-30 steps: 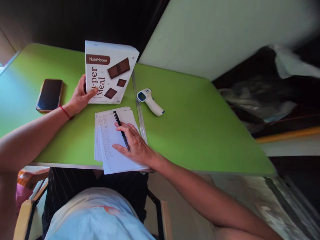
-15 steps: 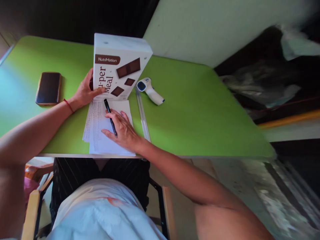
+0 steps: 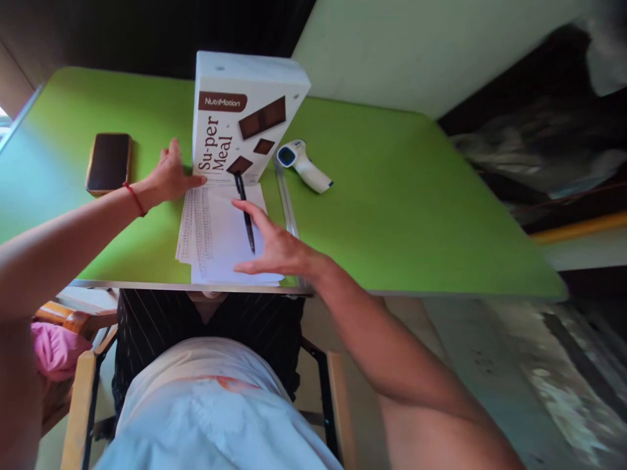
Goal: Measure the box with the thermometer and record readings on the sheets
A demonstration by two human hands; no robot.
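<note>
A white NutriMotion box [image 3: 215, 140] with brown printed pieces stands upright on the green table. My left hand [image 3: 169, 177] is open beside its lower left edge, fingers spread and apart from the side, the thumb reaching to the front lower corner. Below the box lies a small stack of papers [image 3: 220, 235], part of it printed with fine rows. Over these sheets my right hand [image 3: 277, 245] carries a black pen [image 3: 248, 225] among its fingers, thumb spread wide. The pen's upper end overlaps the box's bottom; how the fingers grip it is partly hidden.
A phone in a brown case [image 3: 108, 163] lies to the left. Right of the box are a white infrared thermometer [image 3: 311, 173] and a clear ruler [image 3: 288, 202]. The table's [image 3: 416, 215] front edge runs close to my lap. Plastic-wrapped things [image 3: 539, 156] are beyond it on the right.
My left hand has loosened from the box, its fingers now apart from the side. My right hand has shifted right and slightly away from me, the pen moving along with it. The view has shifted slightly.
</note>
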